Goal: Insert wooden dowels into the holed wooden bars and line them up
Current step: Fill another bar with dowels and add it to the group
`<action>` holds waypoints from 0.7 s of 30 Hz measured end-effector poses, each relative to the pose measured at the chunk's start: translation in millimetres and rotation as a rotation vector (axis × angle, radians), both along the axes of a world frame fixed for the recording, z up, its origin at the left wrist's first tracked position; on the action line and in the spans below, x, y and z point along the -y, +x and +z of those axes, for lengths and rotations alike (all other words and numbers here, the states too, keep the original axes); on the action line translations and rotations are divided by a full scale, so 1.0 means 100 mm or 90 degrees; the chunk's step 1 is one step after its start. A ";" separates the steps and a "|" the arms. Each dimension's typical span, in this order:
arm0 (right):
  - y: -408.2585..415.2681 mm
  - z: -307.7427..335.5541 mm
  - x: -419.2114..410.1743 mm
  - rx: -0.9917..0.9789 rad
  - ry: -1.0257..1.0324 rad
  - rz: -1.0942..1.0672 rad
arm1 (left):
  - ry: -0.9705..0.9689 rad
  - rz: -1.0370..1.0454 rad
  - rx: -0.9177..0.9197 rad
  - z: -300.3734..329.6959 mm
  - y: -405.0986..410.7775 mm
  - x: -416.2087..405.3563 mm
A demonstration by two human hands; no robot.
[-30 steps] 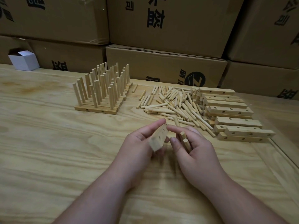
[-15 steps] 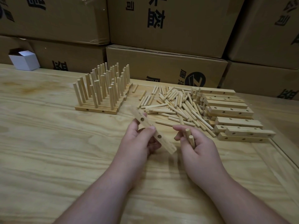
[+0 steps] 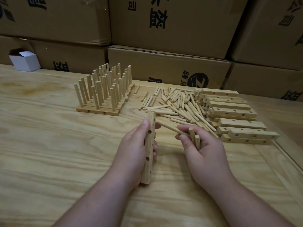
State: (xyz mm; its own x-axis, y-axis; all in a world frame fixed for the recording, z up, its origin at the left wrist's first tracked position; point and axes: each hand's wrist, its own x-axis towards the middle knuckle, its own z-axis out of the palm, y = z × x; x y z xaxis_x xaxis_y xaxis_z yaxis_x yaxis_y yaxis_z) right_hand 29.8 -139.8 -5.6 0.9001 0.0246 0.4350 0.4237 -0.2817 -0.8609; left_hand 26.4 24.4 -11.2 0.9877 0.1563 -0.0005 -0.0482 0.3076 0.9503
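- Holding a wooden bar [image 3: 149, 148] the left hand [image 3: 134, 151] has its thumb on the near-left side and its fingers wrapped round the far side, so the bar is squeezed tight between them.
- The bar stands almost on end, tipped a little, with its holes facing the right hand.
- The right hand [image 3: 203, 149] is curled, palm turned up and to the left.
- Its thumb and first finger pinch one dowel [image 3: 170, 127] that points up and left toward the top of the bar. I cannot tell if its tip is touching the bar.
- Two more dowels [image 3: 194, 140] stick up from the same hand, tucked against the fingers.
- Both forearms reach in from the bottom edge, just above the table [image 3: 49, 153].
- A heap of loose dowels [image 3: 178, 104] lies behind the hands.
- A stack of bars [image 3: 236, 118] sits to the right of that heap.
- The finished bars [image 3: 105, 94] with dowels standing up are lined up at the back left.
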 end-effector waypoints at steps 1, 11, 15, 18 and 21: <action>0.00 0.00 -0.01 0.003 0.005 0.008 | 0.012 0.000 0.000 0.00 0.00 0.00; 0.07 0.05 0.12 0.099 -0.063 -0.062 | -0.024 -0.014 -0.016 0.03 -0.02 0.01; 0.09 0.06 0.14 0.109 -0.093 -0.041 | -0.018 -0.012 -0.022 0.03 -0.01 0.02; 0.07 0.08 0.14 0.124 -0.101 -0.022 | -0.016 -0.008 -0.034 0.03 -0.02 0.01; 0.08 0.09 0.14 0.117 -0.090 -0.020 | -0.024 -0.018 -0.038 0.06 -0.03 0.02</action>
State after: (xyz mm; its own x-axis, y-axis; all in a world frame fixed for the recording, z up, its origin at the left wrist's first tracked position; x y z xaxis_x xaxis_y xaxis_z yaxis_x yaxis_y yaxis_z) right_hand 37.6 -154.0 3.0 0.8070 0.0710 0.5863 0.5595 -0.4096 -0.7205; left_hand 23.2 22.8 -5.4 0.9897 0.1273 -0.0655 0.0180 0.3435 0.9390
